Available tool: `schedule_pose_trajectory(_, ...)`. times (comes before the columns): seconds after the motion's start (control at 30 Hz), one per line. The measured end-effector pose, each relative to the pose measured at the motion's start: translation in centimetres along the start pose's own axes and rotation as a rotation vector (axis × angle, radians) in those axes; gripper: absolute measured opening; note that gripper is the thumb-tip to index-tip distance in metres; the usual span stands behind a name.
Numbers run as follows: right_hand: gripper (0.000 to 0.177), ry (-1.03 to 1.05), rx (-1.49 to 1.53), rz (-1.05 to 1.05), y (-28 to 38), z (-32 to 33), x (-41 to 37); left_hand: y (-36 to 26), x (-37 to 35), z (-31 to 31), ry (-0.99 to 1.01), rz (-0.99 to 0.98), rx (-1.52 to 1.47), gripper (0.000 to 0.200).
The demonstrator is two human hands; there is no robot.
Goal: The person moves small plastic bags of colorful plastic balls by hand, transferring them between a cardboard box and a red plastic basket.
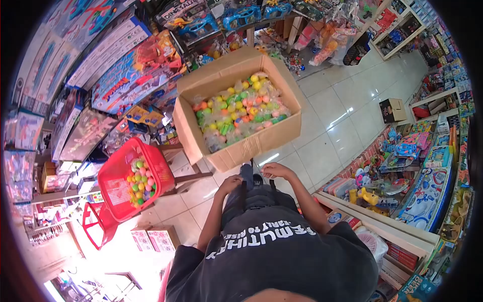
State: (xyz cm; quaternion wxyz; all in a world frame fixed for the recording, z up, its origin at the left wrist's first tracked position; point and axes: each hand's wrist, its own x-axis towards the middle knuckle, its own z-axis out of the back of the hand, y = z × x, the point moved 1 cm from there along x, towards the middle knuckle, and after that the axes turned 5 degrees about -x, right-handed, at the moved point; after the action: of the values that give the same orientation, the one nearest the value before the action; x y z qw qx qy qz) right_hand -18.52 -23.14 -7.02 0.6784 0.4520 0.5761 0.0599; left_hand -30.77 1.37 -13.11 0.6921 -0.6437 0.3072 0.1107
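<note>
My left hand (231,184) hangs in front of my body, its fingers loosely bent and nothing visible in them. To its right, my right hand (276,171) is raised at a similar height, fingers slightly apart and without any visible object. Just beyond both hands stands a large open cardboard box (241,155), its flaps spread. Inside lie many small colourful balls (236,110), yellow, green, orange and pink, some in clear plastic bags. Neither hand appears to touch the box.
At the left a red plastic basket (111,176) holds more colourful balls (142,181). Pink-and-white cartons (153,238) sit on the tiled floor (322,118) below it. Shelves of packaged toys line both sides. A small black-and-brown box (393,110) stands at the far right.
</note>
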Motion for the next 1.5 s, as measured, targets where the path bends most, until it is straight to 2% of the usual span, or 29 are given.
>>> schedule_pose_trajectory(0.03, 0.024, 0.004, -0.007, -0.003, -1.7, -0.9, 0.7, 1.6, -0.5, -0.4, -0.161, -0.059, 0.087, 0.037)
schedule_pose_trajectory(0.07, 0.024, -0.086, 0.028, -0.04, -3.1, -2.0, 1.3, 2.4, -1.4, -0.8, -0.201, 0.028, 0.086, 0.037)
schedule_pose_trajectory(0.13, 0.023, -0.242, 0.143, -0.088, -6.6, -4.2, 2.4, 6.1, -3.2, -1.0, -0.256, 0.076, 0.089, 0.037)
schedule_pose_trajectory(0.17, 0.023, -0.232, 0.124, -0.086, -8.0, -4.8, 2.5, 7.8, -3.9, -0.9, -0.303, 0.123, 0.102, 0.037)
schedule_pose_trajectory(0.23, 0.023, -0.251, -0.244, -0.018, -10.2, -5.2, 2.5, 9.6, -5.8, -0.6, -0.336, 0.173, 0.076, 0.038)
schedule_pose_trajectory(0.27, 0.023, -0.239, -0.256, -0.011, -11.9, -5.5, 3.1, 10.6, -6.8, -0.6, -0.349, 0.228, 0.06, 0.038)
schedule_pose_trajectory(0.37, 0.022, -0.318, -0.337, -0.007, -13.9, -5.3, 4.1, 14.3, -8.8, -0.9, -0.466, 0.181, 0.039, 0.038)
schedule_pose_trajectory(0.43, 0.022, -0.296, -0.248, -0.13, -12.5, -6.0, 3.8, 14.1, -10.7, -1.5, -0.554, 0.215, -0.046, 0.038)
schedule_pose_trajectory(0.57, 0.022, -0.218, -0.302, -0.144, -10.8, -8.5, 6.3, 17.1, -13.2, -0.7, -0.568, 0.215, -0.048, 0.04)
schedule_pose_trajectory(0.63, 0.021, -0.212, -0.34, -0.133, -8.8, -10.9, 7.0, 19.9, -14.5, 0.5, -0.512, 0.233, -0.048, 0.04)
schedule_pose_trajectory(0.67, 0.023, -0.234, -0.324, -0.1, -8.1, -12.2, 7.6, 20.9, -15.4, 0.8, -0.576, 0.162, -0.051, 0.039)
schedule_pose_trajectory(0.83, 0.026, -0.174, -0.393, -0.012, -5.8, -19.5, 11.3, 19.5, -23.0, 3.6, -0.655, 0.152, -0.247, 0.039)
schedule_pose_trajectory(0.9, 0.025, -0.126, -0.413, -0.04, -3.2, -23.0, 11.7, 19.3, -25.9, 4.8, -0.673, 0.309, -0.401, 0.036)
schedule_pose_trajectory(0.93, 0.024, -0.083, -0.421, -0.073, -1.8, -24.9, 11.6, 19.9, -26.7, 5.4, -0.683, 0.312, -0.413, 0.036)
schedule_pose_trajectory(1.03, 0.027, 0.039, -0.41, 0.045, 1.9, -29.9, 12.2, 21.7, -29.2, 7.3, -0.773, 0.235, -0.425, 0.034)
schedule_pose_trajectory(1.07, 0.027, 0.052, -0.417, 0.042, 2.9, -31.3, 12.6, 22.0, -29.8, 7.9, -0.813, 0.162, -0.416, 0.034)
schedule_pose_trajectory(1.1, 0.028, 0.093, -0.449, 0.127, 3.8, -32.6, 13.1, 22.1, -30.3, 8.5, -0.851, 0.088, -0.405, 0.034)
schedule_pose_trajectory(1.13, 0.029, 0.132, -0.479, 0.212, 4.9, -33.8, 13.4, 21.5, -31.0, 9.0, -0.879, 0.064, -0.403, 0.032)
schedule_pose_trajectory(1.17, 0.029, 0.142, -0.483, 0.205, 5.9, -34.9, 13.7, 21.0, -31.5, 9.6, -0.883, 0.071, -0.412, 0.032)
schedule_pose_trajectory(1.23, 0.028, 0.202, -0.456, 0.331, 8.8, -37.1, 13.3, 19.2, -32.6, 10.8, -0.931, -0.049, -0.385, 0.029)
schedule_pose_trajectory(1.27, 0.026, 0.247, -0.419, 0.347, 10.3, -38.0, 13.0, 18.3, -33.1, 11.3, -0.934, -0.046, -0.393, 0.029)
schedule_pose_trajectory(1.33, 0.025, 0.271, -0.418, 0.39, 13.0, -39.4, 12.4, 15.9, -33.8, 12.8, -0.952, -0.224, -0.313, 0.026)
schedule_pose_trajectory(1.4, 0.024, 0.29, -0.418, 0.432, 16.3, -40.2, 11.3, 13.4, -34.4, 14.5, -0.954, -0.268, -0.332, 0.026)
schedule_pose_trajectory(1.47, 0.02, 0.332, -0.214, 0.476, 20.2, -40.9, 9.8, 10.4, -35.2, 16.3, -0.955, -0.304, -0.352, 0.026)
schedule_pose_trajectory(1.5, 0.02, 0.334, -0.215, 0.471, 21.8, -40.9, 9.6, 8.7, -35.6, 17.4, -0.944, -0.346, -0.353, 0.024)
